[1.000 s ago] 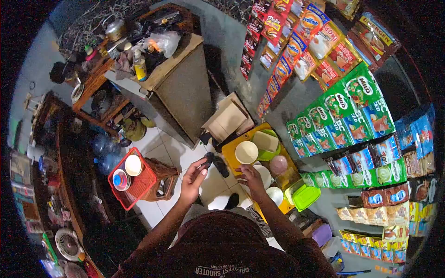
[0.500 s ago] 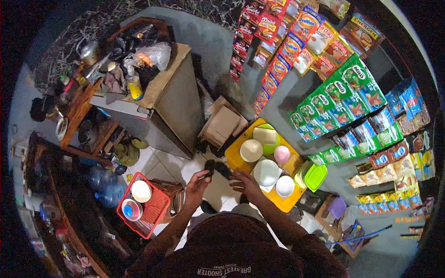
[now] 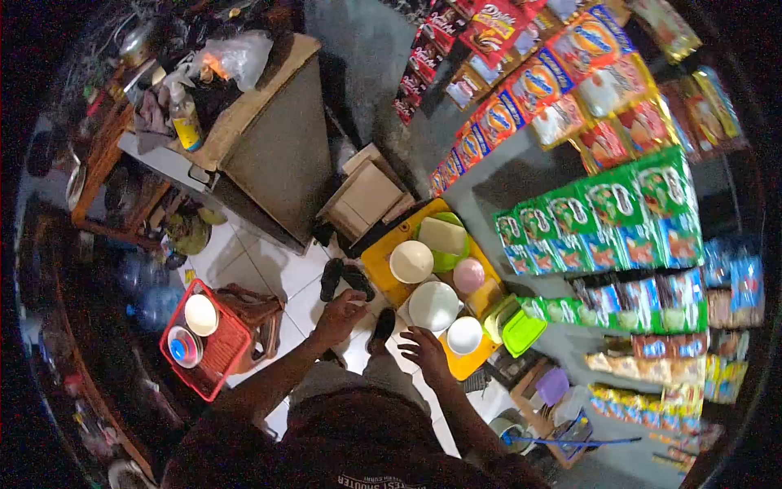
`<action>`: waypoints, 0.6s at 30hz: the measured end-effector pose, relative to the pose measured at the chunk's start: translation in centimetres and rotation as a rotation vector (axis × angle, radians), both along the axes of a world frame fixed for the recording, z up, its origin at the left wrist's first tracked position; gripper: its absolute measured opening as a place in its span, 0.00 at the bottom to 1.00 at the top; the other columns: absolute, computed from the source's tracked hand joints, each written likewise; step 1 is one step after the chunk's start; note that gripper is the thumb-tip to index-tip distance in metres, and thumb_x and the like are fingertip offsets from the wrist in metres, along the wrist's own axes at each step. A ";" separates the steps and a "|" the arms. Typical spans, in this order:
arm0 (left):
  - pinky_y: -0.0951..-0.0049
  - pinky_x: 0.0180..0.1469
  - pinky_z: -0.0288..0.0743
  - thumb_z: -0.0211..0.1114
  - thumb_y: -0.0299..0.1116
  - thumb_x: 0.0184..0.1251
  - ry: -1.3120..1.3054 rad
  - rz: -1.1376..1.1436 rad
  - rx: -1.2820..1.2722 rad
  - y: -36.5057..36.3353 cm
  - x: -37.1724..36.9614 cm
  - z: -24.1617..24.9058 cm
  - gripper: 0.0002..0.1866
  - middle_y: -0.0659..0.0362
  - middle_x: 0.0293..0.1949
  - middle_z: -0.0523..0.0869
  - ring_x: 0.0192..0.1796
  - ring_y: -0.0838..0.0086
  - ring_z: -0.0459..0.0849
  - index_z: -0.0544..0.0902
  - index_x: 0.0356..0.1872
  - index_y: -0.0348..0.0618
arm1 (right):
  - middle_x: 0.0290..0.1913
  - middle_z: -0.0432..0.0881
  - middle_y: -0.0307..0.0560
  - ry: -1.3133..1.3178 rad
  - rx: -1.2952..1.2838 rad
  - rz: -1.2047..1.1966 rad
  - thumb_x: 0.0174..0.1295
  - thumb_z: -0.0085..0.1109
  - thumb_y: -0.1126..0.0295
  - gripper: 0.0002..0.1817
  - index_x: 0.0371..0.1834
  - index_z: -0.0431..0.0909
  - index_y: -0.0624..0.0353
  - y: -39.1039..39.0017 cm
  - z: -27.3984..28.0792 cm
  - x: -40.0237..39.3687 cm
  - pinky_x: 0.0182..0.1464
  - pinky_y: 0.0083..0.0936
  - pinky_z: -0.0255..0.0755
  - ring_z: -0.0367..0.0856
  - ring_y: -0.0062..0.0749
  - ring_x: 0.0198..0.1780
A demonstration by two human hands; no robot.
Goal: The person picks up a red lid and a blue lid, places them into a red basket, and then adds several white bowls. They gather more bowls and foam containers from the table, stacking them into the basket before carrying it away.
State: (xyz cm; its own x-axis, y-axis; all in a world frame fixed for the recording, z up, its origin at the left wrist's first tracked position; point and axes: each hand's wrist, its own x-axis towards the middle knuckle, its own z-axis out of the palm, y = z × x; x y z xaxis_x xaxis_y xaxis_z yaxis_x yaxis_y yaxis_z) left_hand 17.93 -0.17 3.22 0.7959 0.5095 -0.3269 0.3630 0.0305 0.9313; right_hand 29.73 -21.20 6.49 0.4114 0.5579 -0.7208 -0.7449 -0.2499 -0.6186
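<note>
We find the yellow table (image 3: 381, 268) just right of centre. On it, the large white bowl (image 3: 433, 306), round, without long axis, lies just up-frame of the right hand (image 3: 425, 352), the nearer, fingers spread. The left hand (image 3: 337, 323), left of centre, is curled; contents we cannot tell. Half a second ago, the right hand stood lower-left of that bowl.

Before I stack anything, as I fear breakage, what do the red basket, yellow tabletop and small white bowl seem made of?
Red basket: likely satin plastic, given its even colour and ribbed base. Yellow tabletop: flat, even colour; perhaps plastic or painted wood. Small white bowl: smooth, plain white; plastic or ceramic, can't tell.
</note>
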 end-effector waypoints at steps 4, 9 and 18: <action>0.69 0.44 0.78 0.66 0.37 0.61 0.083 0.054 0.040 -0.8 5.4 -5.8 0.20 0.52 0.43 0.83 0.44 0.66 0.84 0.73 0.51 0.39 | 0.50 0.79 0.50 0.028 -0.010 -0.017 0.67 0.51 0.61 0.19 0.56 0.68 0.60 -0.9 -3.7 3.7 0.48 0.28 0.75 0.81 0.35 0.46; 0.61 0.44 0.76 0.71 0.49 0.53 0.184 0.164 0.337 -2.3 11.6 -22.6 0.31 0.52 0.41 0.80 0.41 0.61 0.81 0.71 0.51 0.40 | 0.48 0.80 0.48 -0.023 -0.084 -0.026 0.66 0.52 0.59 0.19 0.56 0.69 0.58 -2.0 -5.5 7.7 0.47 0.28 0.74 0.81 0.34 0.45; 0.67 0.32 0.70 0.67 0.33 0.54 0.373 0.360 0.234 -2.3 17.7 -28.3 0.14 0.57 0.24 0.73 0.27 0.65 0.73 0.68 0.25 0.43 | 0.49 0.79 0.48 -0.071 -0.275 0.031 0.66 0.51 0.58 0.19 0.55 0.69 0.58 -10.3 -8.1 11.0 0.47 0.31 0.75 0.82 0.36 0.45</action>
